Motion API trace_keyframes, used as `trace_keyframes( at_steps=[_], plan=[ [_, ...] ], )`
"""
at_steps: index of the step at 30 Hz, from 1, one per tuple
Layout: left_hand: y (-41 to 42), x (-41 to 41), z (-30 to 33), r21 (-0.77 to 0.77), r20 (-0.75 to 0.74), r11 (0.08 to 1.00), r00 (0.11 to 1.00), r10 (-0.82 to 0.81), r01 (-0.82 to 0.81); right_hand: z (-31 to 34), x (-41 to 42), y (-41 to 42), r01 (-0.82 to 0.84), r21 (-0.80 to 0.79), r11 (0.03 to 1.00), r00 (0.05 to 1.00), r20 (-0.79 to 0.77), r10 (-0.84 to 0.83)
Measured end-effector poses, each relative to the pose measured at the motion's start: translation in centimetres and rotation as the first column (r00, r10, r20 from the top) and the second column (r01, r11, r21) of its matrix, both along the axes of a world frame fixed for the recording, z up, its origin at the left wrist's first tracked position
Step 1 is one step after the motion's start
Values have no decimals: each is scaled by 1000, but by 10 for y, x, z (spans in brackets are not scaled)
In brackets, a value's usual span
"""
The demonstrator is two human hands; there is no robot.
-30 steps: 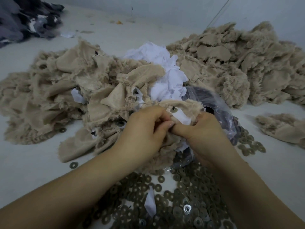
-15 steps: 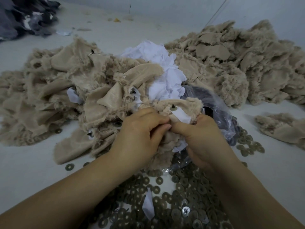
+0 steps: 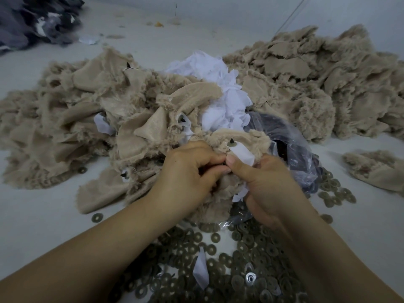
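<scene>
Both hands meet at the centre over a tan furry fabric piece [image 3: 242, 138]. My left hand [image 3: 188, 178] grips the piece with curled fingers. My right hand [image 3: 269, 182] pinches it with thumb and fingers, the thumb tips touching. A small black post with a washer [image 3: 231, 142] sticks out of the fabric just above my thumbs, beside a white fabric scrap [image 3: 242, 155]. What sits between the fingertips is hidden.
Heaps of tan furry pieces lie at left [image 3: 72, 119] and back right [image 3: 317, 79], with white scraps [image 3: 220, 95] between. A clear plastic bag [image 3: 290, 149] lies right of my hands. Several round washers [image 3: 229, 259] cover the surface near me. Dark cloth [image 3: 32, 18] is far left.
The hands stay together on the same piece; my fingers have shifted slightly around it. The view has moved a little.
</scene>
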State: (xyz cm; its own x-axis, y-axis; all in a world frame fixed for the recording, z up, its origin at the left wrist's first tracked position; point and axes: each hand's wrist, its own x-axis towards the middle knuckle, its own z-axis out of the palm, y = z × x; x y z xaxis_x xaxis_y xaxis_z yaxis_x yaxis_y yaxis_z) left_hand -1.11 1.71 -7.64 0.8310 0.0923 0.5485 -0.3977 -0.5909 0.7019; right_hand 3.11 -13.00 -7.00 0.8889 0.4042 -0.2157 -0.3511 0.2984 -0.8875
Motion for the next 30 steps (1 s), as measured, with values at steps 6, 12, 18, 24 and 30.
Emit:
trace_keyframes(
  at_steps=[6,12,18,24,30],
  plan=[
    [-1,4,-6,14,45,1000,999,-5,4,0,-2,2,51,21,998,999,-1,-51],
    [0,6,-8,-12,38,1000,999,-20,20,0,-5,3,103,-9,995,994,-29,-103],
    [1,5,-7,-18,14,1000,1000,-18,18,1,-7,4,93,25,995,996,-14,-92],
    [0,3,-5,13,-4,1000,1000,-8,8,1,-9,4,95,10,995,995,1,-95],
    [-1,1,-5,23,-8,999,1000,23,-23,-2,-9,5,113,-15,993,993,44,-112]
  ],
)
